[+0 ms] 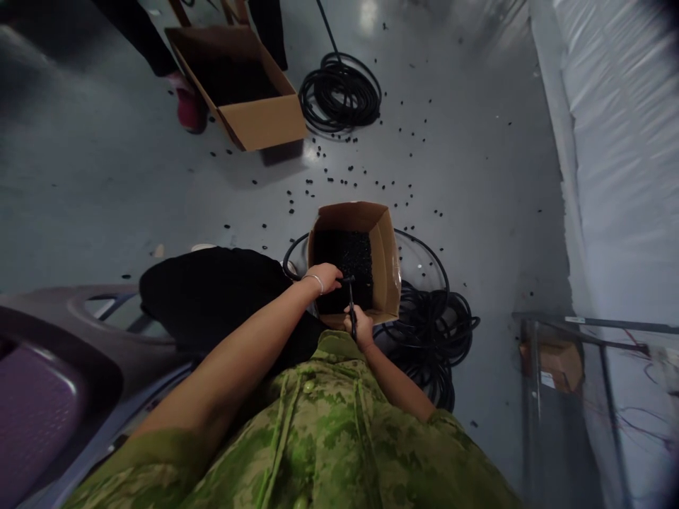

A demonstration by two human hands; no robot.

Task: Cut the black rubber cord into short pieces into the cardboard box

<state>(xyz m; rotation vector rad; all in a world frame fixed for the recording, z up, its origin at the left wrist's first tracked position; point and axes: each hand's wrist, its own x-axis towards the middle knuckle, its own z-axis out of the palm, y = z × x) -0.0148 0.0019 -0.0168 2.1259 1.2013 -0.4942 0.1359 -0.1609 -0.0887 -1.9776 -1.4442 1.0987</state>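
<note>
My left hand point(325, 277), with a thin bracelet at the wrist, is closed on a short dark end of black hose point(347, 280) above a cardboard box point(387, 258). My right hand point(361, 328) grips the handle of a slim dark hand tool point(352, 305), which looks like a cutter. The tool's head meets the hose end just beside my left fingers. Below both hands, many small black pieces point(355, 251) fill the box. How far the tool's jaws are apart is too small to tell.
Coiled black hose point(438, 329) lies right of the box; another coil point(339, 95) is farther ahead. Small black rings are scattered over the grey floor point(467, 191). A second cardboard box point(265, 120) stands by another person's foot point(191, 109). A purple chair point(42, 417) is at left.
</note>
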